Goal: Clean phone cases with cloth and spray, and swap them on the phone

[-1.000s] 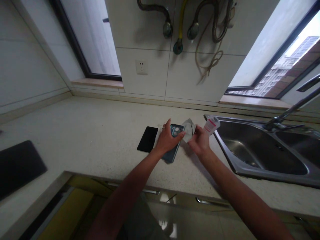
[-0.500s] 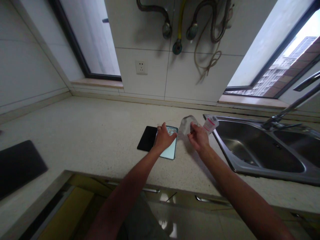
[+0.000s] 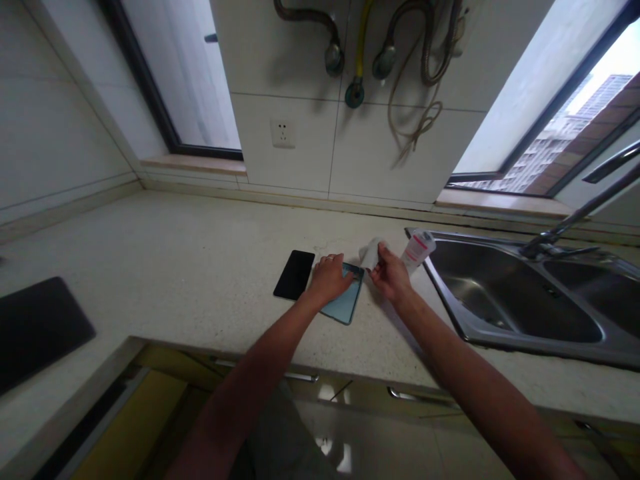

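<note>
A teal phone (image 3: 345,303) lies on the speckled countertop (image 3: 200,267). My left hand (image 3: 327,279) rests on its upper part, fingers curled over it and pressing it down. Just to the right, my right hand (image 3: 387,275) pinches a crumpled white wipe (image 3: 370,252) close to the phone's top corner. A black phone (image 3: 295,275) lies flat to the left of the teal one. A small white tube with a pink label (image 3: 419,248) stands at the sink's corner, right of my right hand.
A steel double sink (image 3: 520,300) with a tap (image 3: 575,223) fills the right. A dark hob (image 3: 35,330) sits at the left edge. Hoses (image 3: 395,53) and a wall socket (image 3: 283,133) are on the tiled wall. Cabinet drawers with handles run below the counter edge.
The teal phone has been turned from camera side up to its pale flat side. My right hand has gathered the wipe smaller and brought it down toward the phone's corner.
</note>
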Tool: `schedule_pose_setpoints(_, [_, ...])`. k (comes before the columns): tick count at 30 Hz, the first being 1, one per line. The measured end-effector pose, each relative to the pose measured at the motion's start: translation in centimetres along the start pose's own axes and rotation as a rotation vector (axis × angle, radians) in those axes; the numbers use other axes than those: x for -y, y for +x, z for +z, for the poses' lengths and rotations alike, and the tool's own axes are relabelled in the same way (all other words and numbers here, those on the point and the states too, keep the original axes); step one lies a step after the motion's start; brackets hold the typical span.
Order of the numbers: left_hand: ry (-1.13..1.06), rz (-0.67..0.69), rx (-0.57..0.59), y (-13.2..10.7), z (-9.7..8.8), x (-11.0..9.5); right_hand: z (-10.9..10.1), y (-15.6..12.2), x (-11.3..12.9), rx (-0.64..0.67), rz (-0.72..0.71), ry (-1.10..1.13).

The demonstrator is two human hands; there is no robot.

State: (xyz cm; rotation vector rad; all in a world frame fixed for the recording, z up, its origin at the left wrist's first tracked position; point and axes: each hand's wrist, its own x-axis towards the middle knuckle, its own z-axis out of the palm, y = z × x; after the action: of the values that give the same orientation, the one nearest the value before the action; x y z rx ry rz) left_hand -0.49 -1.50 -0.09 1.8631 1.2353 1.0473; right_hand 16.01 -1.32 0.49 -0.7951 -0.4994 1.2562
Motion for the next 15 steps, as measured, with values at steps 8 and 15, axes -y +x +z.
schedule_pose_setpoints(8, [0.756,-0.307,-0.199,0.8,-6.5,0.3,0.1,0.2,-0.3,0.028,-0.004,-0.012])
schedule_pose_setpoints(15, [0.615,-0.383,-0.136,1.0,-7.4,2.1,0.5,-0.5,-0.4,0.099,-0.022,-0.115])
